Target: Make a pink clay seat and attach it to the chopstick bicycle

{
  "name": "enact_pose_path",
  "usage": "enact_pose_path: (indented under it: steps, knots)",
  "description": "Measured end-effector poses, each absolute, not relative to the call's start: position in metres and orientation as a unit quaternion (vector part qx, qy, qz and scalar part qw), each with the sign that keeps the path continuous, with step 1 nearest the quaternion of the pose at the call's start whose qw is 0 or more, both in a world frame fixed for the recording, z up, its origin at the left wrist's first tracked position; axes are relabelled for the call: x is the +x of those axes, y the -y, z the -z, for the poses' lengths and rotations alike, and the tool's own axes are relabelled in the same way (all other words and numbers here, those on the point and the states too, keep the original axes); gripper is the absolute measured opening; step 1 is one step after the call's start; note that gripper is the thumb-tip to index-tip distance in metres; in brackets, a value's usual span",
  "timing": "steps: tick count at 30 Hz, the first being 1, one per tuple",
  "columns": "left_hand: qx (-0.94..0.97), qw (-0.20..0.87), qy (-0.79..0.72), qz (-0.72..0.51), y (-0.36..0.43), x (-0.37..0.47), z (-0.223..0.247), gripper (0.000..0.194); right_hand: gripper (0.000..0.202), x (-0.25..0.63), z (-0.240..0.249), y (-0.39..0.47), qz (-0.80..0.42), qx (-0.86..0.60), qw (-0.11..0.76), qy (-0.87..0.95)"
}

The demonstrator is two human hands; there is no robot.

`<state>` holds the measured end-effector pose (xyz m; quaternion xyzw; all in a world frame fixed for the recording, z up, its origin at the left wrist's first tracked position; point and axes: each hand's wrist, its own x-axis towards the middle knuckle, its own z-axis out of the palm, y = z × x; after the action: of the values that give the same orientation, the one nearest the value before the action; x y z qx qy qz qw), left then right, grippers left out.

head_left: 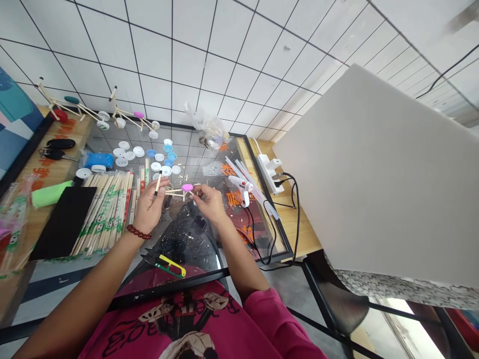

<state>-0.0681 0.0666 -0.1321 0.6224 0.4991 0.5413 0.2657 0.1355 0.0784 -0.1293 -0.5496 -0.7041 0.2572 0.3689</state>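
Note:
A small model bike (174,192) made of wooden chopstick pieces, with a pink oval seat (187,188), is held between my two hands above the glass tabletop. My left hand (149,203) is closed around its handlebar end, where a dark-tipped stick stands up past the fingers. At the other end, my right hand (209,202) pinches the frame by the rear sticks; a pale round piece shows partly behind these fingers. White and blue bottle caps (159,157) lie just beyond. Near my body rest yellow-and-green cutters (170,265).
Wrapped chopsticks (105,214) and a black sheet (63,219) lie at left. Two similar stick models (129,113) stand along the back. A hot glue gun (241,187), glue sticks (258,194) and a power strip (270,172) with trailing cords are at right, beside a large grey panel (381,174).

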Motion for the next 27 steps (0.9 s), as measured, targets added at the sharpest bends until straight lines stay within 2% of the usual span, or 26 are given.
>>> enact_pose_path:
  steps: [3,8,21,27]
  knots:
    - [0.627,0.264,-0.51,-0.526,-0.066,-0.069,0.131,0.039,0.035,0.137,0.129,-0.08,-0.266,-0.542,0.366,0.708]
    - [0.626,0.264,-0.535,-0.501,-0.061,-0.069,0.129,0.048,0.024,0.136,0.127,-0.082,-0.25,-0.528,0.36,0.728]
    - [0.672,0.187,-0.523,-0.49,-0.118,-0.094,0.075,0.047,0.025,0.12,0.078,-0.139,-0.251,-0.518,0.384,0.722]
    - [0.663,0.225,-0.522,-0.488,-0.108,-0.088,0.09,0.046,0.026,0.119,0.092,-0.127,-0.292,-0.537,0.374,0.698]
